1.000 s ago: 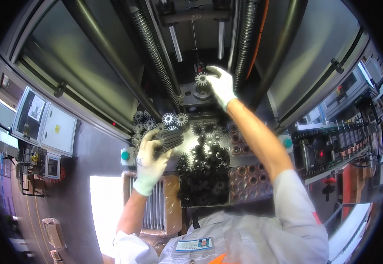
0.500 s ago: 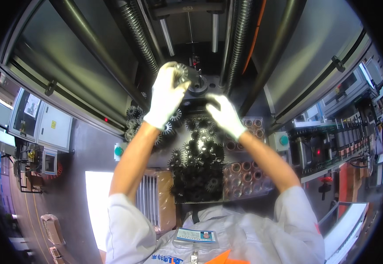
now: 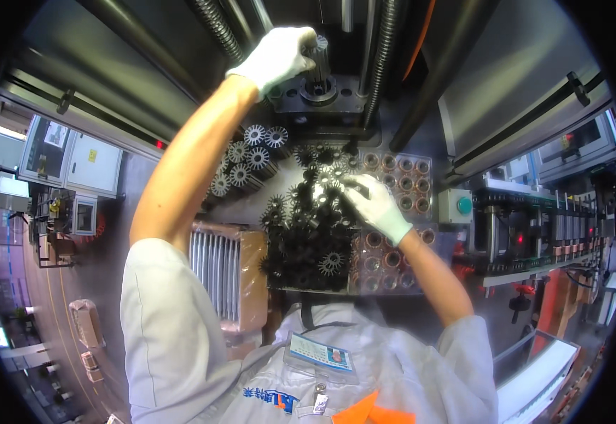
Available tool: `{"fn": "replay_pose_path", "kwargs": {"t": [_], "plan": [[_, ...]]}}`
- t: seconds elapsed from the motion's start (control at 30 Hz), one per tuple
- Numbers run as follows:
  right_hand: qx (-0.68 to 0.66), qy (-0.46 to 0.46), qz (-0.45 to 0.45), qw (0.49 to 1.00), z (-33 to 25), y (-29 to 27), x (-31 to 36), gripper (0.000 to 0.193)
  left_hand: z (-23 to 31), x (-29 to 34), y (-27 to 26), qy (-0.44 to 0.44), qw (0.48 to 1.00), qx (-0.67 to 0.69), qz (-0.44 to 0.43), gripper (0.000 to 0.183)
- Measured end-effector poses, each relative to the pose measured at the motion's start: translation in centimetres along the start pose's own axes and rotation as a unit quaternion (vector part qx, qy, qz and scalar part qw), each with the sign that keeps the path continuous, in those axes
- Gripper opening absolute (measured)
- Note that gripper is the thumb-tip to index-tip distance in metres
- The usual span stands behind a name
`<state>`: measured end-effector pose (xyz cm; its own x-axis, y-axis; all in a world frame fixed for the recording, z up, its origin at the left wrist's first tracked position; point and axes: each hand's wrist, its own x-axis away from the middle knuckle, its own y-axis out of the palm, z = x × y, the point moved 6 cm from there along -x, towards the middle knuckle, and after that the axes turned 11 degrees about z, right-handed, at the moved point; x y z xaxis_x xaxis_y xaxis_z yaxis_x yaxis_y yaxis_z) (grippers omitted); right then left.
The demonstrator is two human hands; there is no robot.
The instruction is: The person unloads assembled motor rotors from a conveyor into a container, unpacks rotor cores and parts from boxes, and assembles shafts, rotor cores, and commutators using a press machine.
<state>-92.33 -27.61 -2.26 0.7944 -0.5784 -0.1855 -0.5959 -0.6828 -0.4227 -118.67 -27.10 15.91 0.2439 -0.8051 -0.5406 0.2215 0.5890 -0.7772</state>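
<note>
Grey machine walls surround a black fixture (image 3: 320,92) at 12 o'clock. Left hand (image 3: 275,58) closes around a toothed rotor core (image 3: 318,56), long axis upright, standing on that fixture. Right hand (image 3: 379,205) pinches a dark core (image 3: 336,185) in the tray (image 3: 393,265), at 3 o'clock from centre.

A second ago our right hand (image 3: 377,205) was up at twelve o'clock on the press fixture (image 3: 320,90); now it has dropped onto the pile of dark toothed cores (image 3: 306,226), while our left hand (image 3: 277,56) has risen to the fixture, gripping a core there.
</note>
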Motion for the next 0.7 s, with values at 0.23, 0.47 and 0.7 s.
{"fn": "replay_pose_path", "kwargs": {"t": [0.23,0.47,0.7], "plan": [[0.054,-0.072,-0.05,0.995,-3.4,2.3,-0.9,0.03,-2.7,3.7,5.3,0.027,0.995,-0.089,-0.033,0.035],[0.197,-0.315,-0.201,0.906,-8.3,10.2,-1.3,0.035,3.4,8.6,0.0,0.032,0.98,-0.197,0.003,0.054],[0.287,-0.368,-0.231,0.854,-7.0,18.0,-2.1,0.017,-1.5,35.7,-10.1,-0.365,0.918,-0.023,-0.153,0.042]]}}
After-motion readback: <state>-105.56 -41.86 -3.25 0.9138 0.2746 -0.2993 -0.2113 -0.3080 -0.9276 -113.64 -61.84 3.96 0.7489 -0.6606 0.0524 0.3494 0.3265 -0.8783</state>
